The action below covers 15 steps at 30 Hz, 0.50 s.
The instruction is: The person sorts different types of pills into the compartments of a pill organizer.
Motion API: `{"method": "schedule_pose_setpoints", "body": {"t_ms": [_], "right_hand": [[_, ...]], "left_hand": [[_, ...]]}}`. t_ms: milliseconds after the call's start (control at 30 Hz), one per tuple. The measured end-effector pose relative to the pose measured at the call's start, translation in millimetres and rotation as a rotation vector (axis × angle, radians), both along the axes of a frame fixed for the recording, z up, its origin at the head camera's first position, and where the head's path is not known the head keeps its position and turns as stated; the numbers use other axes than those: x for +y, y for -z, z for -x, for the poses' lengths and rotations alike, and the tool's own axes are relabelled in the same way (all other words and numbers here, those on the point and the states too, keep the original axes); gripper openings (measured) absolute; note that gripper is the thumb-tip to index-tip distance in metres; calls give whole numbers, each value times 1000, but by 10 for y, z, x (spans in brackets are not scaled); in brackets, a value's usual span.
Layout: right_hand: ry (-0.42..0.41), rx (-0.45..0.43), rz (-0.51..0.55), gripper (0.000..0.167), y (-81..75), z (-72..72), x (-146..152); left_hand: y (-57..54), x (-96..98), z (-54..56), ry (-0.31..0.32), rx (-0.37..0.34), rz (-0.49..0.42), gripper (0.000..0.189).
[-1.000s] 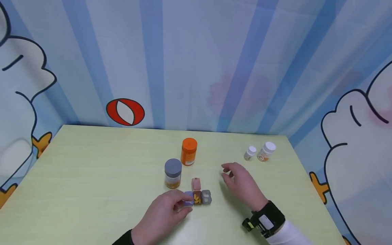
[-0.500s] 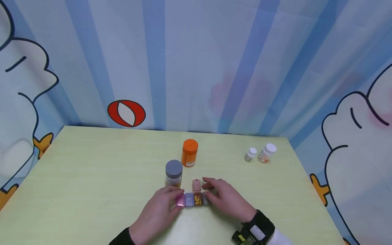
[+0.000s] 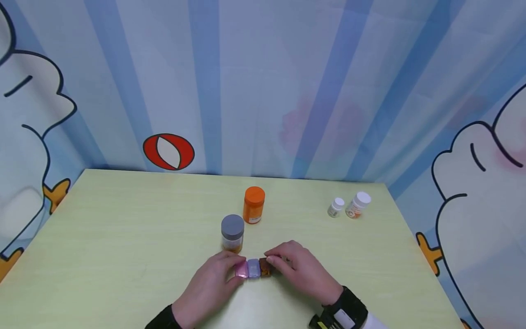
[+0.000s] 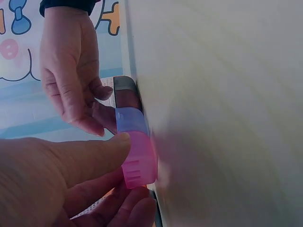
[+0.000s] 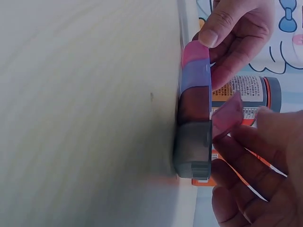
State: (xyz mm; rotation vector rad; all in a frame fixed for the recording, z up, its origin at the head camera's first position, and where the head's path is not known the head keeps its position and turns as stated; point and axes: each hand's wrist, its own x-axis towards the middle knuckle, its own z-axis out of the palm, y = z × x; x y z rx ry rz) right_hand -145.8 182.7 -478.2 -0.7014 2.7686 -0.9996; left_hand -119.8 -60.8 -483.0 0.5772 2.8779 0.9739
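Two hands on the job: my left hand (image 3: 211,283) pinches the pink end (image 4: 142,163) of the pill case (image 3: 253,268), and my right hand (image 3: 302,274) has loosely bent fingers at the raised lid (image 5: 228,118) of the brown compartment (image 5: 194,104). Looks like lid-closing to me; I'd guess it calls for a steady left grip and a firm push. Case sits well in from the table's (image 3: 144,228) far edge. Beyond it: grey-capped jar (image 3: 232,233), orange bottle (image 3: 254,205), two white bottles (image 3: 358,205) near the far right corner, then a striped cartoon curtain (image 3: 255,82).
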Motion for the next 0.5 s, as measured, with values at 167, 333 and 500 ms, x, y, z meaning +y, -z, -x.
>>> {"method": "schedule_pose_setpoints", "body": {"t_ms": [167, 333, 500], "right_hand": [[-47, 76, -68, 19, -4, -36, -39], [-46, 98, -97, 22, 4, -53, -56], [-54, 122, -116, 24, 25, -45, -66]], "left_hand": [[9, -10, 3, 7, 12, -3, 31], [12, -11, 8, 4, -3, -8, 32], [3, -13, 11, 2, -13, -10, 32]]}}
